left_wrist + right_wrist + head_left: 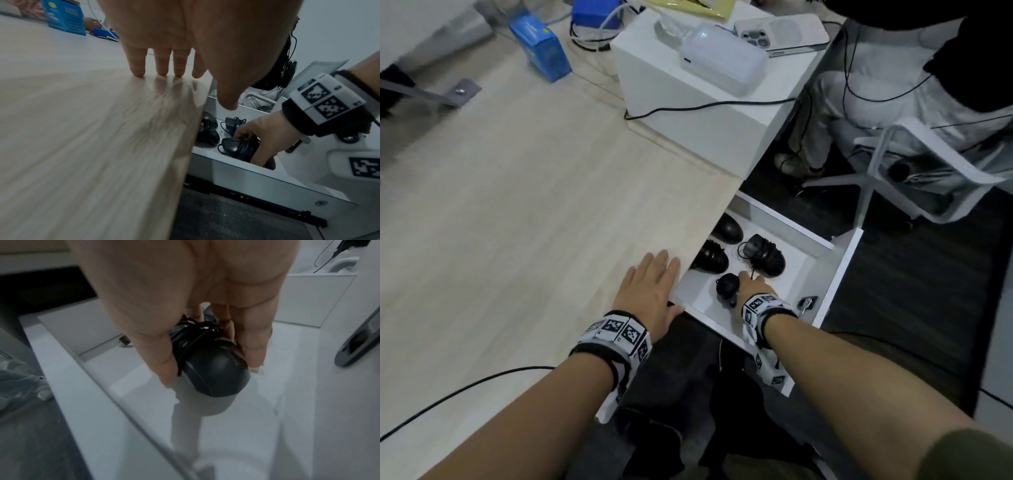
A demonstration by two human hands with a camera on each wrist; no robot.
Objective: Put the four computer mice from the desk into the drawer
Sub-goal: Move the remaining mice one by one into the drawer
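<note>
Four black mice sit inside the open white drawer (839,270), which juts out under the desk (524,192) edge, with bare floor toward its front wall. The right hand (751,284) grips the nearest cord-wrapped mouse (216,374), thumb and fingers (255,344) curled down its sides. The left hand (650,291) lies flat, fingers straight, at the desk edge. Three other mice (765,255) lie just beyond.
</note>
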